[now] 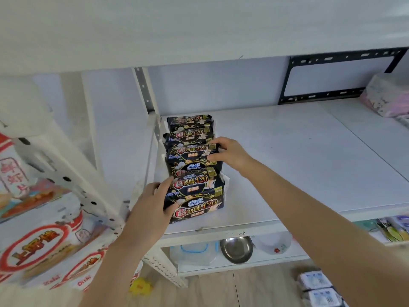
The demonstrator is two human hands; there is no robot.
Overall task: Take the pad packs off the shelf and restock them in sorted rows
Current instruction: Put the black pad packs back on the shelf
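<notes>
Shelf (pixel 287 165): white board, rack's middle level.
Pad packs (pixel 194 167): black row at left end, front to back.
Left hand (pixel 152 202): I see it gripping front pack (pixel 199 210), left side.
Right hand (pixel 230 152): pinching mid-row pack (pixel 188 152), right edge.

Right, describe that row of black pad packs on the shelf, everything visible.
The row of glossy black plastic pad packs holds about six packs with red, white and gold print reading 420. They stand tilted back, overlapping front to back, at the left end of the white shelf board, beside its upright. The left hand grips the front packs' left edge; the right hand pinches a middle pack's right end.
</notes>
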